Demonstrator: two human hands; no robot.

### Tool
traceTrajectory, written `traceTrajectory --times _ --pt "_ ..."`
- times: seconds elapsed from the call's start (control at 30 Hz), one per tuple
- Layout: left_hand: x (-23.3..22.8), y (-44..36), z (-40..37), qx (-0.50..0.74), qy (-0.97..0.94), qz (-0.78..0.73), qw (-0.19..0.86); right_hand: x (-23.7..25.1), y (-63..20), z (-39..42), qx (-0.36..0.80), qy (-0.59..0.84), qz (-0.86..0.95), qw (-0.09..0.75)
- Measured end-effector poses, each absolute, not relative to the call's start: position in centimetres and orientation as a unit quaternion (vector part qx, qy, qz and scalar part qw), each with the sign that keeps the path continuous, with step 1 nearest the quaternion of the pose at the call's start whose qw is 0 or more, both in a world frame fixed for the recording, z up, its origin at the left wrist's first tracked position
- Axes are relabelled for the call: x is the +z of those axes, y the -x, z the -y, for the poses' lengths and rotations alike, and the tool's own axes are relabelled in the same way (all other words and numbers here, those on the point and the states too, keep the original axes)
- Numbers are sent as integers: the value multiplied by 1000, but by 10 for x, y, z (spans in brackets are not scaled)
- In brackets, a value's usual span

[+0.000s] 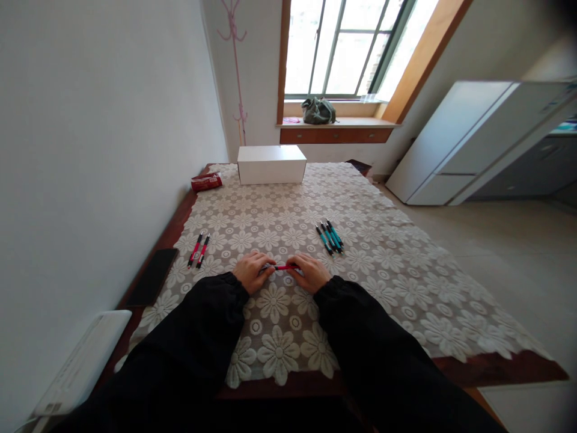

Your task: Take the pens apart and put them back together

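Head view, and here we are at the desk [264, 388], both hands meeting over the lace cloth [274, 356]. The left hand [253, 272] pinches one end of a red pen [283, 267], fingers nearly closed; the right hand [310, 272] grips the other end just as snugly, so the pen lies level between them. Fingertips cover both its ends, so whether it's whole or partly apart, I can't say for sure.

Now the tally! Out to the left of the left hand, two red pens [195, 249] lie side by side, tips away from the person. Just ahead and right of the right hand, a cluster of teal pens [324, 240], four by the look of it, rests close together. So two colours sit apart, and this third red one, I'd judge, is the piece unfinished: in hand, not set down. Well ahead of both hands, a white box [271, 172] stands by the far edge.
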State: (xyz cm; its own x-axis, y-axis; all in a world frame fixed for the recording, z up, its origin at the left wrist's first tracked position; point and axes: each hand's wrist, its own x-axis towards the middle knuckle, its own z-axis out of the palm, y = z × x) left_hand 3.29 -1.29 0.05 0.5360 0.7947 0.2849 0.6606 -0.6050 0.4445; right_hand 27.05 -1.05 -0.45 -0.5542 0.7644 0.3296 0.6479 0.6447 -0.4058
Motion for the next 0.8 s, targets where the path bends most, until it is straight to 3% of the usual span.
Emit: traceTrajectory --times 0.37,0.8 --pt "0 -33 12 240 -865 -413 151 -4 -271 11 117 401 869 265" --pt "0 -32 11 241 -866 -411 153 -5 -270 12 139 467 849 204"
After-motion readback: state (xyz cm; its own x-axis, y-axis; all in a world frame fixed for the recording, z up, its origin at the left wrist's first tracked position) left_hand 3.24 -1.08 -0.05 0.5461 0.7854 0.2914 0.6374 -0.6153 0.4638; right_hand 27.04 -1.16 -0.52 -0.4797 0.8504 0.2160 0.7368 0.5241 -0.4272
